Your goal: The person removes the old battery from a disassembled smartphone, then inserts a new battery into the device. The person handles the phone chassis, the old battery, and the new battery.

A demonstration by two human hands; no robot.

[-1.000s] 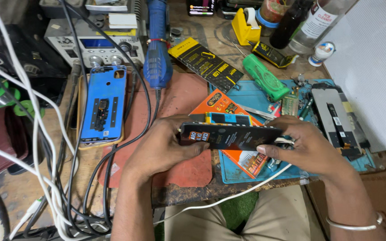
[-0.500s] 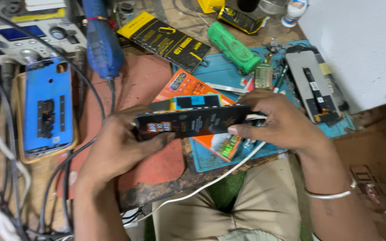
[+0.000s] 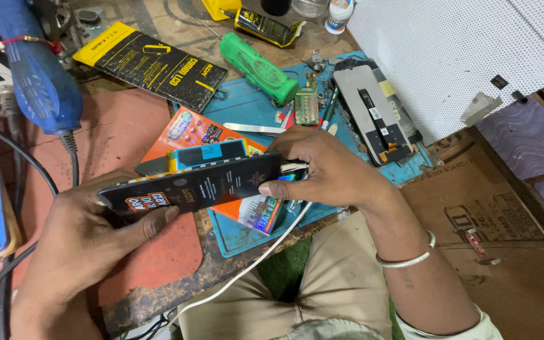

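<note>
Head view shows both hands holding a long black packet (image 3: pixel 196 189) just left of the frame's centre. Compared with half a second ago, the packet sits lower and tilts down toward the left, and the camera has swung so the desk fills more of the frame. The left hand (image 3: pixel 89 233) grips the packet's left end, fingers curled beneath and thumb pressed along its near edge. The right hand (image 3: pixel 325 170) pinches the right end, thumb on the front face and fingers closed over the top edge. Both hands are shut firmly on the packet, as before.

Under the packet lies an orange box (image 3: pixel 221 167) on a blue mat (image 3: pixel 253 107), which covers the middle of a worn wooden desk (image 3: pixel 177 25). A red pad (image 3: pixel 114 132) lies left of the mat. On the mat, upper centre, rests a green torch (image 3: pixel 258 68), with a phone screen (image 3: pixel 373 113) lying face down toward the right. A second black-and-yellow packet (image 3: pixel 152 63) lies at upper left, beside a blue heat gun (image 3: pixel 29 69). A white cable (image 3: pixel 253 264) runs off the desk's near edge over the lap. A white perforated board (image 3: pixel 467 50) fills the upper right.
</note>
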